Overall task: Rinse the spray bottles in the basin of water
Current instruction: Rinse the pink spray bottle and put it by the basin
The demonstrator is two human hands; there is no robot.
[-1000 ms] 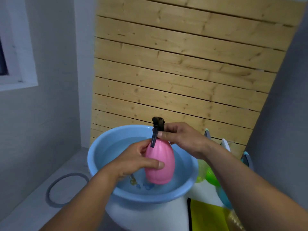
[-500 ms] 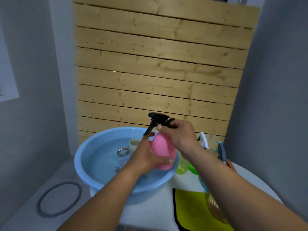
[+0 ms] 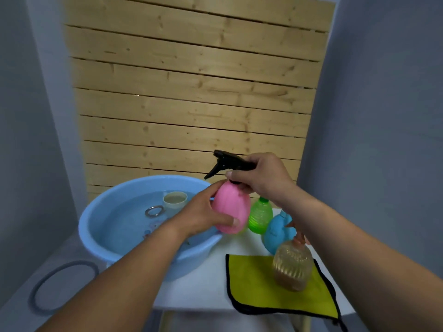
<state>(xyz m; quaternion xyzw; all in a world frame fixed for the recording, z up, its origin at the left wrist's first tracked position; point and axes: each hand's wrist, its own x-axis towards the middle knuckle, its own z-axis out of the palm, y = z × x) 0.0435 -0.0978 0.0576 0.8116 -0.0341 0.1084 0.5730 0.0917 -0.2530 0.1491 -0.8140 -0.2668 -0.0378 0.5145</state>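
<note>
Green bottle [image 3: 260, 218], blue bottle [image 3: 278, 233] and amber bottle [image 3: 292, 267] are blocking the tabletop's [image 3: 206, 286] right edge; bare surface is lying open between basin [image 3: 96, 240] and yellow cloth [image 3: 259, 291].

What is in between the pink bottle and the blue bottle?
In the head view, a green bottle stands on the table between the pink bottle and the blue bottle.

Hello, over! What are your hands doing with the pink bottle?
Left hand holds pink bottle. Right hand grips black sprayer. Bottle above basin edge. Nothing blocking.
</note>
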